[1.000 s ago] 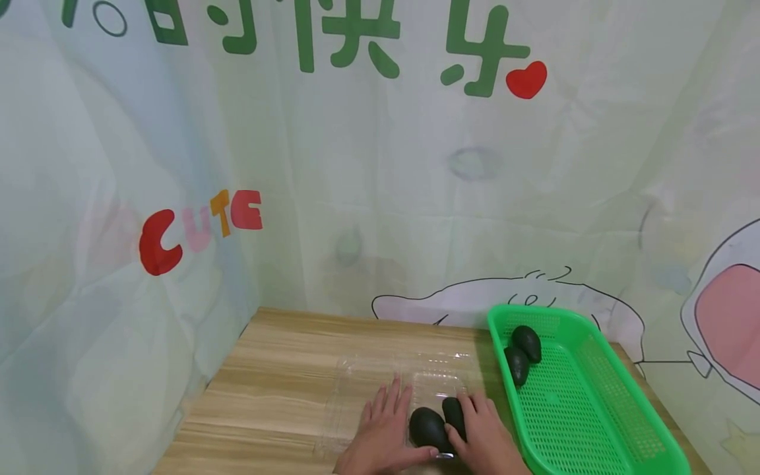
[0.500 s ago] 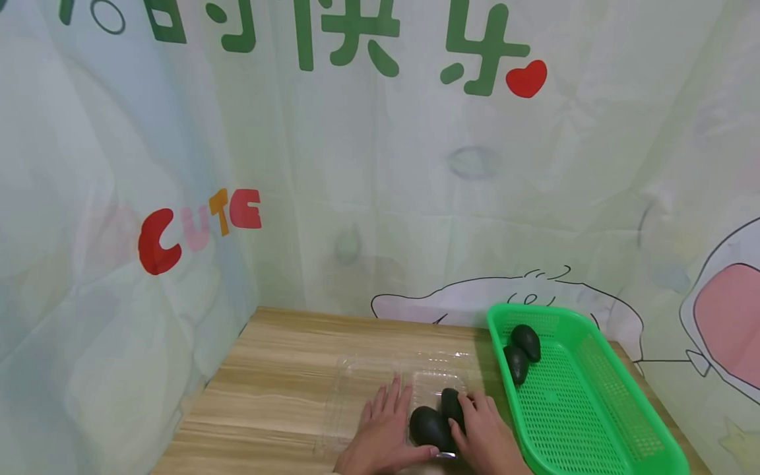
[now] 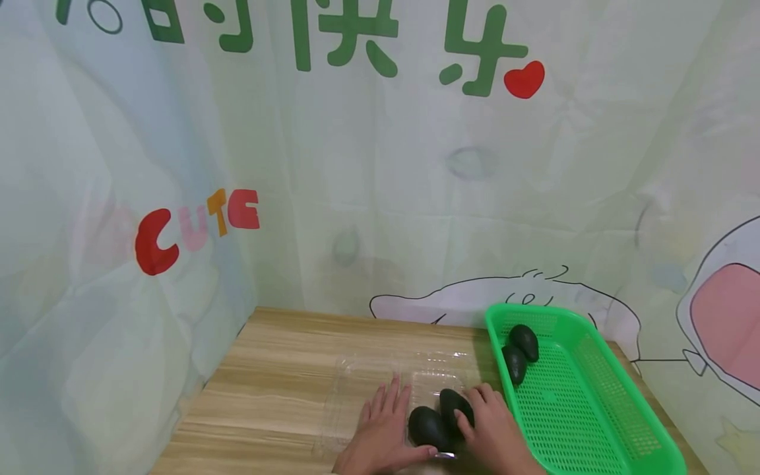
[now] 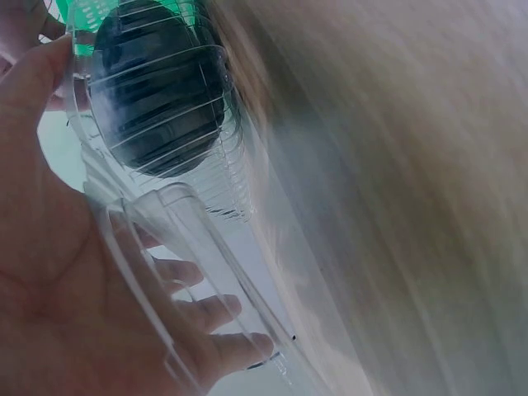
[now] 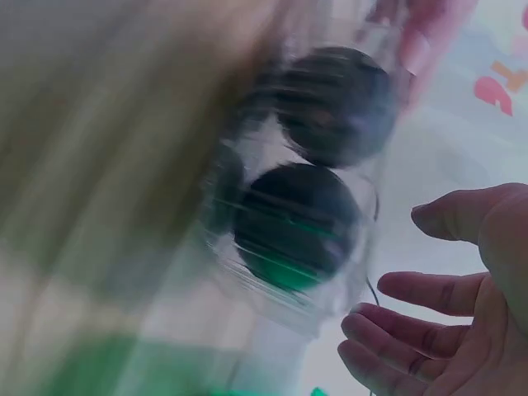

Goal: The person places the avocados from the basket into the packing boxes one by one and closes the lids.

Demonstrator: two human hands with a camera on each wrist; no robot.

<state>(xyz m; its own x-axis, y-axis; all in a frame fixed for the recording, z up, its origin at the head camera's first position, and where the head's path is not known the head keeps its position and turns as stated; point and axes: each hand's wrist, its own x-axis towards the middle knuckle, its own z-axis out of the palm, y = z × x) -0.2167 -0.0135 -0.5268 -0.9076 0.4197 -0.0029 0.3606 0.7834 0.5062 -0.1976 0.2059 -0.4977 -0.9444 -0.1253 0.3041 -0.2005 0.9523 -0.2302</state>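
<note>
Two dark avocados lie side by side in a clear plastic clamshell box (image 3: pixel 436 380): the left avocado (image 3: pixel 425 425) and the right avocado (image 3: pixel 454 404). My left hand (image 3: pixel 380 432) rests flat with spread fingers on the box's left side, its thumb along the near rim. In the left wrist view an avocado (image 4: pixel 157 99) shows through the ribbed plastic wall. My right hand (image 3: pixel 495 422) is beside the right avocado. The right wrist view shows that hand (image 5: pixel 462 305) with loosely extended fingers, apart from the avocado (image 5: pixel 297 223) and holding nothing.
A green perforated basket (image 3: pixel 558 402) stands at the right, with two more avocados, one at the back (image 3: pixel 524 343) and one nearer (image 3: pixel 514 365), by its left wall. The wooden table (image 3: pixel 267 389) meets a printed cloth (image 3: pixel 356 198) behind and at the left.
The right avocado has shifted slightly away from me and settled beside the left one. My right hand has let go of it and moved right. My left hand stays in place.
</note>
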